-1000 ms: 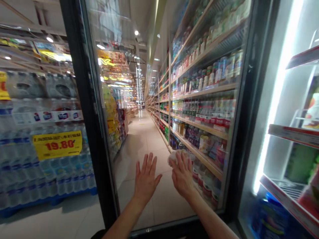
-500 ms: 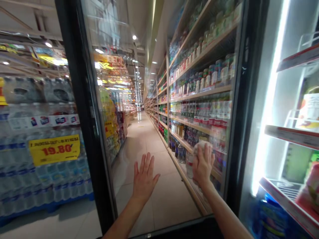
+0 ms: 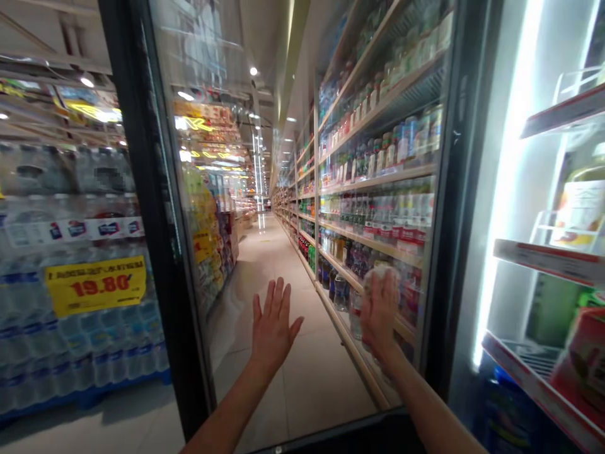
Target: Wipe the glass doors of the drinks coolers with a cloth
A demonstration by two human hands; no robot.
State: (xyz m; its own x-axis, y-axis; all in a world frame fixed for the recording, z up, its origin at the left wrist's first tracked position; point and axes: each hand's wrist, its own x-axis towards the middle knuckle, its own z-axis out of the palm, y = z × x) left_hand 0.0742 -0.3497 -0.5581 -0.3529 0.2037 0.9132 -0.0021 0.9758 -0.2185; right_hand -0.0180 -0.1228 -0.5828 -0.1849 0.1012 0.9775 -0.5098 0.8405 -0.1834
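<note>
An open cooler's glass door [image 3: 227, 189] stands in front of me, framed in black. My left hand [image 3: 273, 325] lies flat against the glass with fingers spread. My right hand [image 3: 379, 309] presses a white cloth [image 3: 378, 272] onto the glass near the door's right edge, fingers laid over the cloth. Through the glass I see a shop aisle and drink shelves.
The lit cooler interior [image 3: 548, 252] with red-edged shelves and packaged goods is on the right. Stacked water bottle packs with a yellow 19.80 price tag [image 3: 96, 285] stand left. A tiled aisle [image 3: 278, 265] runs ahead between shelves of bottles [image 3: 378, 189].
My right hand with the cloth has slid right and upward across the glass, from beside my left hand to the door's right edge. The left hand has stayed flat on the glass.
</note>
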